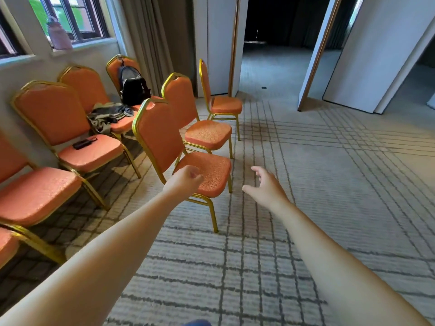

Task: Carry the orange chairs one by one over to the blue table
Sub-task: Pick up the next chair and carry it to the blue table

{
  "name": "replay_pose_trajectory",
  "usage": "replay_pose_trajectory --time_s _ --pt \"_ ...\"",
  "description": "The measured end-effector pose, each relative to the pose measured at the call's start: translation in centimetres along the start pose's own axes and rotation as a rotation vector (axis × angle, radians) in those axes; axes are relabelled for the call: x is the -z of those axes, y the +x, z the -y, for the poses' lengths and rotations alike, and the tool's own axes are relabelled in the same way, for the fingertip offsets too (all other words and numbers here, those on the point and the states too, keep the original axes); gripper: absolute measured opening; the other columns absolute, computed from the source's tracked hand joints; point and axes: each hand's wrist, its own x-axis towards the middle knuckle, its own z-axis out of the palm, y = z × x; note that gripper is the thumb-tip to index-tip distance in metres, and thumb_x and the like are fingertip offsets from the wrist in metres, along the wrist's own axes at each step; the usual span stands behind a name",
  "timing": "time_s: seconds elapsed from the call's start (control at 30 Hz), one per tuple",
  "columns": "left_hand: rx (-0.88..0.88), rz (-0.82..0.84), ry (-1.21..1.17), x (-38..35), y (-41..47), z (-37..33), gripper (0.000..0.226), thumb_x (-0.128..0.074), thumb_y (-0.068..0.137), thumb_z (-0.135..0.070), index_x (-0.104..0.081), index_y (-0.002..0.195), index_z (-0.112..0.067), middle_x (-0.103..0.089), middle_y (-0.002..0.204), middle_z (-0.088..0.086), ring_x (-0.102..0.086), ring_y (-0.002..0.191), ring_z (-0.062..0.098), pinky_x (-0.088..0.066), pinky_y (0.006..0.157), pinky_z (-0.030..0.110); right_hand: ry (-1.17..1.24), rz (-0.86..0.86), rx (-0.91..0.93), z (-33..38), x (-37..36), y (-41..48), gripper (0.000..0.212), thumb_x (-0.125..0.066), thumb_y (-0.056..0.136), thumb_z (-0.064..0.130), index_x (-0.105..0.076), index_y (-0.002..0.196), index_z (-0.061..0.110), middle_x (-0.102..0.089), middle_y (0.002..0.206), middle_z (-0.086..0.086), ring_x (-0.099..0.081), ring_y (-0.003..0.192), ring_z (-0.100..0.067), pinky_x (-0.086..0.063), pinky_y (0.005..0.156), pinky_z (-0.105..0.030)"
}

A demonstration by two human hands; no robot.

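Part of the seat of the nearest chair point(160, 135) lay hidden behind the left hand point(186, 182). A black backpack point(134, 88) covered one chair-back. The left edge cut off two more chairs point(30, 196). The pink bottle point(60, 35) on the sill was blurred; a dark object point(82, 144) on a seat was too small to name.

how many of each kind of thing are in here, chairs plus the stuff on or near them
orange chairs: 8 (one cut off at the lower left edge)
backpack: 1
pile of clothes: 1
small black item on a seat: 1
pink bottle: 1
total: 12
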Motion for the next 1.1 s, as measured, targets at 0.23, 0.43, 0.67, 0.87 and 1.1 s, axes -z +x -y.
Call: replay_pose_trajectory --time_s 0.23,0.43,0.67,0.87,1.1 --pt "0.05 0.004 -0.048 -4.7 15.7 0.0 0.046 -0.053 0.089 -0.042 -0.054 0.13 -0.02 -0.062 0.118 -0.002 -0.063 0.091 0.012 -0.056 0.081 0.037 -0.066 0.086 -0.009 -2.8 -2.5 16.5 0.073 -0.067 0.08 0.038 -0.038 0.146 0.028 -0.04 0.148 -0.003 -0.043 0.134 -0.023 -0.041 0.105 -0.042" --pt "0.159 0.01 -0.122 -7.5 29.5 -0.5 0.045 -0.051 0.09 -0.043 -0.051 0.13 -0.021 -0.061 0.12 0.0 -0.065 0.086 0.015 -0.057 0.076 0.038 -0.108 0.175 0.007 -3.5 -4.2 31.0 0.071 -0.067 0.079 0.038 -0.04 0.144 0.03 -0.04 0.146 -0.001 -0.048 0.127 -0.018 -0.039 0.091 -0.029" --pt "0.225 0.012 -0.097 -8.6 41.8 -1.3 0.041 -0.051 0.091 -0.04 -0.055 0.126 -0.021 -0.061 0.12 0.001 -0.062 0.093 0.014 -0.056 0.074 0.033 -0.099 0.236 -0.018 -5.0 -3.6 44.8 0.072 -0.065 0.073 0.041 -0.042 0.14 0.033 -0.042 0.141 0.0 -0.05 0.122 -0.017 -0.039 0.086 -0.029" --pt "0.366 -0.078 -0.145 -11.0 50.8 -1.3 0.045 -0.051 0.09 -0.038 -0.053 0.131 -0.019 -0.059 0.127 0.001 -0.061 0.099 0.014 -0.054 0.083 0.034 -0.173 0.403 0.098 -6.1 -5.6 58.4 0.069 -0.067 0.08 0.036 -0.04 0.143 0.031 -0.04 0.145 0.0 -0.05 0.106 -0.014 -0.042 0.083 -0.03" --pt "0.649 -0.299 -0.225 -13.8 57.9 -1.5 0.043 -0.049 0.093 -0.036 -0.053 0.131 -0.018 -0.061 0.126 0.003 -0.062 0.104 0.018 -0.054 0.088 0.039 -0.312 0.694 0.359 -4.9 -7.8 73.6 0.066 -0.063 0.086 0.038 -0.036 0.145 0.031 -0.038 0.145 0.003 -0.05 0.092 -0.01 -0.039 0.067 -0.029"
